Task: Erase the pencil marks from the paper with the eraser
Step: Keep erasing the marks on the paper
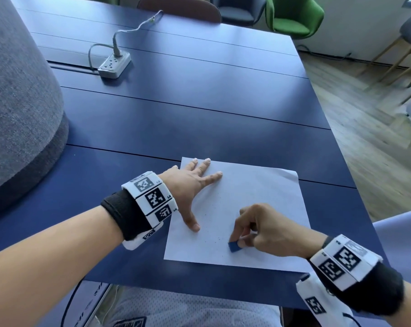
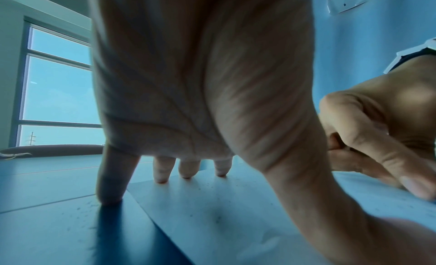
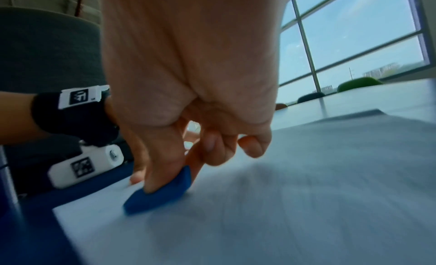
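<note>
A white sheet of paper (image 1: pixel 254 204) lies on the dark blue table (image 1: pixel 176 114) near its front edge. My left hand (image 1: pixel 195 185) presses flat on the sheet's left part, fingers spread and straight; in the left wrist view its fingertips (image 2: pixel 162 177) touch the paper (image 2: pixel 212 209). My right hand (image 1: pixel 258 227) pinches a blue eraser (image 1: pixel 235 246) between thumb and fingers and holds it against the lower middle of the sheet. Small dark crumbs (image 1: pixel 213 239) lie just left of the eraser. In the right wrist view the eraser (image 3: pixel 160 192) touches the paper (image 3: pixel 283 203).
A grey power strip (image 1: pixel 114 64) with its cable sits far back on the left. A large grey upholstered form (image 1: pixel 18 109) borders the table's left side. Chairs, one green (image 1: pixel 294 15), stand beyond the far edge. The wooden floor (image 1: pixel 364 114) is to the right.
</note>
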Available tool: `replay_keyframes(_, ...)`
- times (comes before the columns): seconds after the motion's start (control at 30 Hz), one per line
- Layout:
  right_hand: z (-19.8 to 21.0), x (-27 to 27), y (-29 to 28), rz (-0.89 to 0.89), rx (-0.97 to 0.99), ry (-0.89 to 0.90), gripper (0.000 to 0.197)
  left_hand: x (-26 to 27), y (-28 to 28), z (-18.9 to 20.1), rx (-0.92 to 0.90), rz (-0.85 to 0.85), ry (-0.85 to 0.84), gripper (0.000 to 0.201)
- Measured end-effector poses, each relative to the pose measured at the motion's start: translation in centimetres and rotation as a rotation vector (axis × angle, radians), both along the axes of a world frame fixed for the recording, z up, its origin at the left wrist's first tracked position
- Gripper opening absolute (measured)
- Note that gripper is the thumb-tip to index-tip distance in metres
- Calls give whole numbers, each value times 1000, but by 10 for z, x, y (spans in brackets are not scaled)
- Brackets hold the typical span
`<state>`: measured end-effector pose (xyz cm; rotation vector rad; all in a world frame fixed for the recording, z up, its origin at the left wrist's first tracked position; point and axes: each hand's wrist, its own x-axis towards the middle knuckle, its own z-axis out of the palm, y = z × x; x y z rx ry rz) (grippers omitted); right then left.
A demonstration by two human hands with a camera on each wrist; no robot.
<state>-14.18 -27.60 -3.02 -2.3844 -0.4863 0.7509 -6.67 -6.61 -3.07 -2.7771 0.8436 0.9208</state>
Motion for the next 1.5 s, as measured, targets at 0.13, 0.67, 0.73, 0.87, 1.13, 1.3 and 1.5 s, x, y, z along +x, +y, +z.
replay_keyframes(0.13,-2,8,7,-102,21,-106,23,1,0,0,-5,2,4,141)
replay_keyframes(0.67,-4,91,22,-556,116,-202,11,0,3,-2,-18,14,-34,149)
replay_keyframes(0.73,-3,84,19,-505,108,-191,12,1,3,-2,-15,7,-35,148)
replay_keyframes(0.87,3,77,13,-308,25,-40,12,1,2,-2,-6,3,-39,146)
replay_keyframes(1.13,-5,93,17,-407,52,-183,10,2,2,-2,-3,7,-33,147)
replay_keyframes(1.3,-1,94,12,-362,16,-104,13,1,3,-1,-8,6,-24,147)
replay_keyframes(1.5,-5,93,5,-390,66,-89,11,0,2,-1,-18,10,-16,147)
